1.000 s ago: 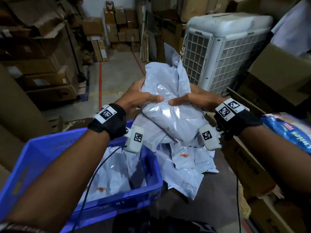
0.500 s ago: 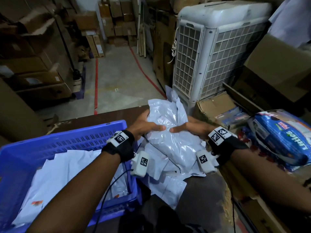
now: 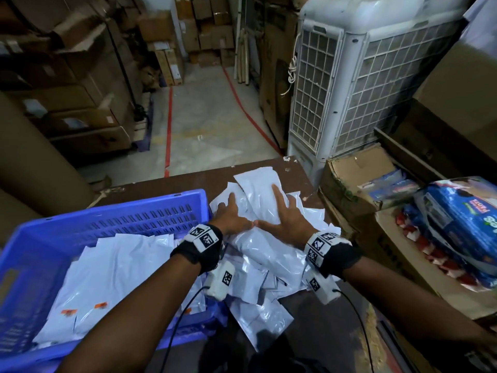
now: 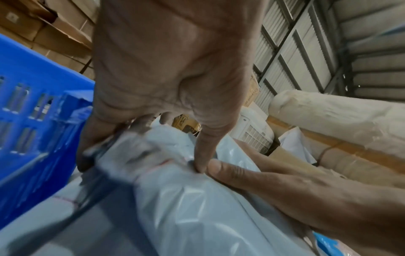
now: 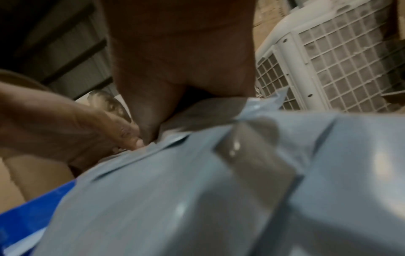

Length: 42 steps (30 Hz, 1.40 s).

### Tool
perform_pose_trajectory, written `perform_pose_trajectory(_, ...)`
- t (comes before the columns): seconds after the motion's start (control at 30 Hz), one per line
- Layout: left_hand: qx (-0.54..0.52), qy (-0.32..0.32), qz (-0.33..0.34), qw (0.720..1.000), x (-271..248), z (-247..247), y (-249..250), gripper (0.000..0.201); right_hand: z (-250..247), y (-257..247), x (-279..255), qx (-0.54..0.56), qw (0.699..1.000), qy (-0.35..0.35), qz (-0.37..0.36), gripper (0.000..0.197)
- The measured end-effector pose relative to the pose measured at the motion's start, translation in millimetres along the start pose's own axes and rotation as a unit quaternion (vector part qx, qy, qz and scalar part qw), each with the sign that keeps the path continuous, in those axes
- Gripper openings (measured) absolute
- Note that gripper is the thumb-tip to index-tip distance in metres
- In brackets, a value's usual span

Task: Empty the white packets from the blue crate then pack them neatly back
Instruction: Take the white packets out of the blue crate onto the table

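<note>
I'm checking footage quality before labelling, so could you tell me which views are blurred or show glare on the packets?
Head view: sharp, dim room, wide-angle bending at the edges, soft glare on the white packets under both hands. Left wrist view: motion blur where the left hand meets the plastic. Right wrist view: blurred throughout, the right hand dark and underexposed.

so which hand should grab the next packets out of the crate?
Left. The left hand lies right beside the crate, where packets remain. The right hand presses the pile on the side away from the crate.
</note>
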<state>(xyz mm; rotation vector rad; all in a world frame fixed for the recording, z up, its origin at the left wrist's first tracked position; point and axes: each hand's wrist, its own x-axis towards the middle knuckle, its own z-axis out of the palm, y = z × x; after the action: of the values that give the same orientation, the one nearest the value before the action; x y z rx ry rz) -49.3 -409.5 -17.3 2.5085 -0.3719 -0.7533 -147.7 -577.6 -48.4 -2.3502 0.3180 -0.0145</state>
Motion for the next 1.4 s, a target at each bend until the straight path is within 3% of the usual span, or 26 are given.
perform_pose_trajectory(0.13, 0.108, -0.017, 0.034, 0.993, -8, 5, 4, 0.111, 12, -3, 3, -0.153, 0.988, 0.017, 0.002, 0.094)
perform_pose_trajectory(0.23, 0.157, -0.044, 0.031, 0.986, -12, 12, 4, 0.089, 22, 1, 7, -0.219, 0.976, -0.004, 0.010, 0.081)
perform_pose_trajectory(0.37, 0.174, -0.073, 0.024, 0.982, -14, 19, 2, 0.081, 30, 5, 9, -0.241, 0.969, -0.049, 0.038, 0.078)
perform_pose_trajectory(0.53, 0.176, -0.052, 0.028, 0.983, -14, 11, 3, 0.063, 22, -3, 9, -0.228, 0.972, -0.046, 0.035, 0.081)
perform_pose_trajectory(0.77, 0.150, -0.010, 0.115, 0.982, -34, -29, -5, 0.093, 8, -28, 6, -0.236, 0.971, -0.039, 0.020, 0.080)
perform_pose_trajectory(0.87, 0.127, 0.036, 0.154, 0.979, -53, -53, -17, 0.075, 4, -46, 8, -0.229, 0.973, -0.025, 0.010, 0.076)
perform_pose_trajectory(1.0, 0.105, 0.074, 0.147, 0.981, -68, -94, -53, 0.069, 7, -87, 9, -0.184, 0.983, 0.014, -0.022, 0.071)
perform_pose_trajectory(1.07, 0.106, 0.086, 0.135, 0.981, -71, -117, -79, 0.071, 14, -112, 12, -0.167, 0.985, 0.007, -0.049, 0.078)
perform_pose_trajectory(1.13, 0.111, 0.087, 0.114, 0.983, -73, -136, -108, 0.070, 23, -138, 16, -0.172, 0.982, -0.004, -0.082, 0.072)
perform_pose_trajectory(1.27, 0.125, 0.074, 0.065, 0.987, -78, -167, -169, 0.065, 54, -203, 15, -0.170, 0.972, -0.046, -0.156, 0.057)
perform_pose_trajectory(1.4, 0.122, 0.043, 0.003, 0.992, -76, -182, -235, 0.079, 113, -250, 24, -0.197, 0.957, -0.145, -0.153, 0.062)
